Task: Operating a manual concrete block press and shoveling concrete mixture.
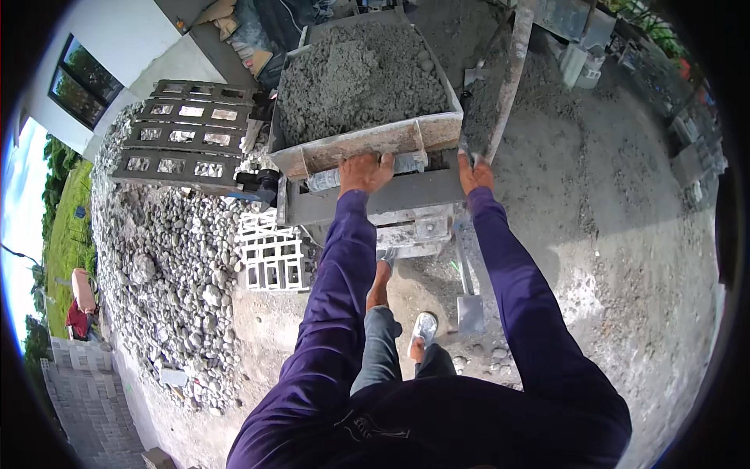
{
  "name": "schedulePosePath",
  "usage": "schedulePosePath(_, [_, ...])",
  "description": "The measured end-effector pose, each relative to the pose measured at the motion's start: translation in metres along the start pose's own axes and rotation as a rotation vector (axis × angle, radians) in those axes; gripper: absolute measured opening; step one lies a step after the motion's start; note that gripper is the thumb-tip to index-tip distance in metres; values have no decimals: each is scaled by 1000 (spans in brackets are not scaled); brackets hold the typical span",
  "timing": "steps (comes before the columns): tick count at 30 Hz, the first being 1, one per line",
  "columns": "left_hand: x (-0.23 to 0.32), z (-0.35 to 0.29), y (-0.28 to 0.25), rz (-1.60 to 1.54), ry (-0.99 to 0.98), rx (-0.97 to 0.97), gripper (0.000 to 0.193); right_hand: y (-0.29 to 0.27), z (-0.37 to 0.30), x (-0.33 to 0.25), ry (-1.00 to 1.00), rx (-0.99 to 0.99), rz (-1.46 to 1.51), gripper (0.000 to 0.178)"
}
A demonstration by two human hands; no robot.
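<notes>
Grey mortar (361, 78) is filling the hopper (367, 144). Your left hand (364, 172) is curling around the roller (406, 164) at its front edge; your right hand (474, 173) is clasping the lever (508, 70).

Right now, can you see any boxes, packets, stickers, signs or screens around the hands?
None that I can make out. The left hand grips a grey bar at the front of the mortar tray, and the right hand holds a long lever. Around them are only grey mix, pebbles and concrete blocks.
</notes>
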State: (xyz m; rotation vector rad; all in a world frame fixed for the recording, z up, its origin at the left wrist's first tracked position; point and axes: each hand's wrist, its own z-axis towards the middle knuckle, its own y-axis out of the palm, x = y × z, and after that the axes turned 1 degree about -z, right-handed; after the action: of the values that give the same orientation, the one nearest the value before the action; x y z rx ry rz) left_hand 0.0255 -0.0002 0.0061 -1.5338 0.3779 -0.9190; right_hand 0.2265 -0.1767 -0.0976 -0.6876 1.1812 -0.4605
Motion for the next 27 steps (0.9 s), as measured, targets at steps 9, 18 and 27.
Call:
schedulePosePath(9, [-41,-44,-22,-181,20,-178,52,-267,-22,84,-161,117,185,20])
schedulePosePath(18, [-45,-43,-37,-60,104,-392,61,-578,49,-235,-701,835,-240,35])
schedulePosePath(27, [-65,-22,-16,-289,212,-408,45,-630,114,-439,-990,1075,-489,42])
